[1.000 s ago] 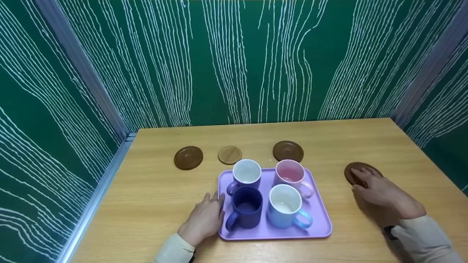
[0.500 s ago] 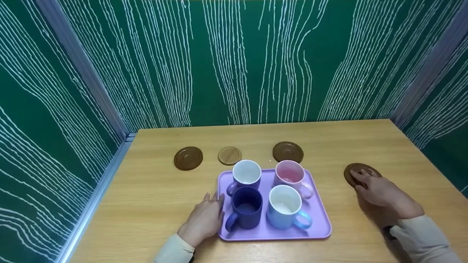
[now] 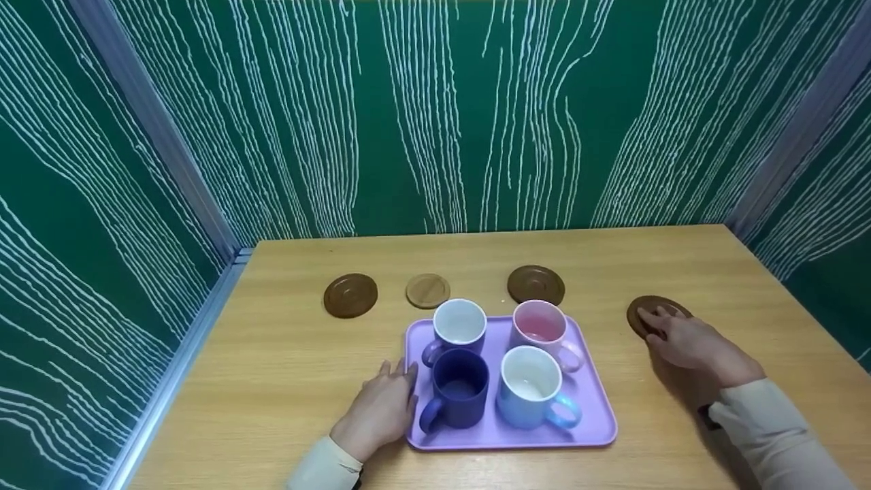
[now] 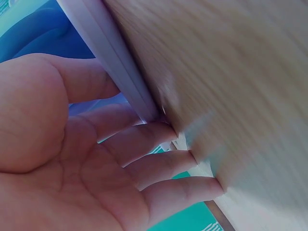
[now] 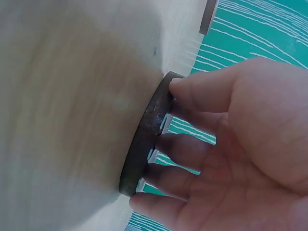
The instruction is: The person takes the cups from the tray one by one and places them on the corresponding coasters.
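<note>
In the head view, my right hand (image 3: 691, 347) rests its fingertips on a dark brown wooden coaster (image 3: 637, 320) lying on the table at the right. The right wrist view shows the thumb at the coaster's rim (image 5: 147, 127) and the other fingers spread across its top. My left hand (image 3: 381, 412) lies at the left edge of a purple tray (image 3: 592, 415), thumb against the rim and fingertips on the tabletop. On that tray stand a navy mug (image 3: 452, 405), a light blue mug (image 3: 522, 405), a pink mug (image 3: 541, 325) and a purple mug with a white inside (image 3: 461, 321).
Behind the tray lie a dark coaster (image 3: 350, 296), a smaller light wood coaster (image 3: 428, 291) and another dark coaster (image 3: 536, 282). Green walls (image 3: 469, 122) with white wavy lines enclose the wooden table (image 3: 292, 381) at the back and sides.
My right hand has slid the dark coaster a little to the left and away from me. The left hand, tray and mugs stay where they were.
</note>
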Demonstrator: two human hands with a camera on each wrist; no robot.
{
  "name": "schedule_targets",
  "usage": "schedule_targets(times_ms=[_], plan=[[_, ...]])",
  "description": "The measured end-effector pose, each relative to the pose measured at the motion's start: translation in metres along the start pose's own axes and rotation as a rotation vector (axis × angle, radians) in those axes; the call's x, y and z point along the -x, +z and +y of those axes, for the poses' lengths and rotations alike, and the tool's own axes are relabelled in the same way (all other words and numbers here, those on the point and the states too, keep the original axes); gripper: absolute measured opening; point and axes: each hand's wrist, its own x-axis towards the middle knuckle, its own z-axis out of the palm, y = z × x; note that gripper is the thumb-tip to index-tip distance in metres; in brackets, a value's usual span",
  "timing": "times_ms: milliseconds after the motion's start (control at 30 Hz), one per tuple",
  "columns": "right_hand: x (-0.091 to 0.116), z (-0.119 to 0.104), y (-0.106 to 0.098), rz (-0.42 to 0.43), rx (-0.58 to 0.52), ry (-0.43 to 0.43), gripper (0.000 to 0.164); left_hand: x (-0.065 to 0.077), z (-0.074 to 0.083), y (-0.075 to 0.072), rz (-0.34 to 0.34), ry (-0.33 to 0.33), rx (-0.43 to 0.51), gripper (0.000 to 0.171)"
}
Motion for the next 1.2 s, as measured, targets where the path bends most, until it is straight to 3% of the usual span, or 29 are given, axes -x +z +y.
schedule_targets(times_ms=[233, 667, 900, 1200], plan=[[-0.014, 0.001, -0.005, 0.021, -0.034, -0.078, 0.052, 0.001, 0.002, 0.0, 0.031, 0.028, -0.025, 0.047], [-0.042, -0.001, -0.015, -0.057, -0.058, -0.041, 0.057, 0.0, 0.0, 0.0, 0.036, 0.029, -0.035, 0.048], [-0.056, 0.0, -0.017, -0.045, -0.055, -0.096, 0.057, -0.001, -0.001, 0.001, 0.038, 0.031, -0.027, 0.048], [-0.069, 0.0, -0.02, -0.044, -0.02, -0.102, 0.058, -0.001, -0.002, 0.001, 0.028, 0.022, -0.035, 0.047]])
